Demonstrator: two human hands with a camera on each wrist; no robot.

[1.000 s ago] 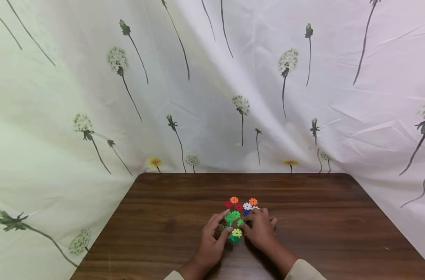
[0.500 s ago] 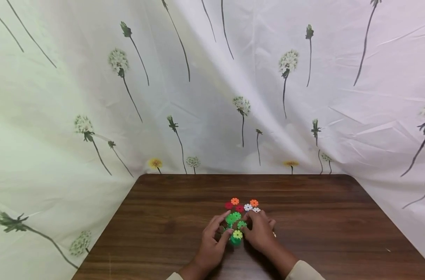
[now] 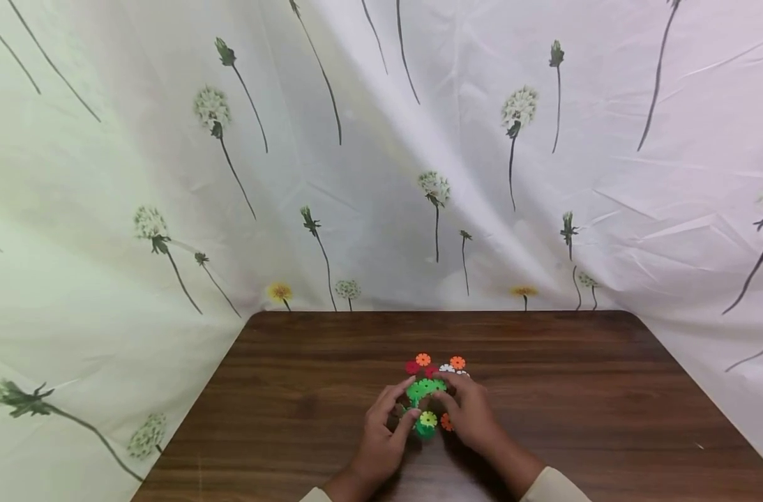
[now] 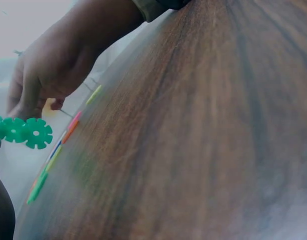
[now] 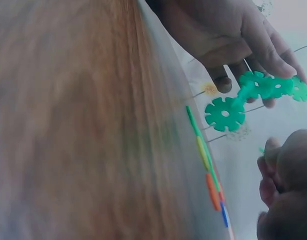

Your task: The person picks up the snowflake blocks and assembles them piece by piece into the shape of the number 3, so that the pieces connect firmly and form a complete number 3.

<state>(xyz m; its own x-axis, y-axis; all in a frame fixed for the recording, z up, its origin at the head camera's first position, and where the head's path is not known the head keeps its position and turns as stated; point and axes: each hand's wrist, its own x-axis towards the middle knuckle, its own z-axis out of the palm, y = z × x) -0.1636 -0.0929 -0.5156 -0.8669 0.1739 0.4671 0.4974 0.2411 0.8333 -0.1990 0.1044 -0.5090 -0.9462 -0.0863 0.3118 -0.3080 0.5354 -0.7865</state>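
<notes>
First, left hand (image 3: 381, 427): curled round a chain of notched green plastic discs (image 3: 417, 392).
Chain: held above the brown wood-grain table (image 3: 293, 404), between both hands.
Right hand (image 3: 476, 416): narrowed on another round green disc (image 3: 440, 385); whether it is linked to the chain cannot be told.

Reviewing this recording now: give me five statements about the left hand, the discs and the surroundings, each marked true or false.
1. The left hand holds linked green discs. True.
2. The yellow disc lies farther from the person than the red discs. False; it lies nearer.
3. Two orange discs lie beyond the yellow disc. True.
4. The tabletop is white. False; it is brown with a wood grain.
5. The backdrop bears printed flowers. True.
</notes>
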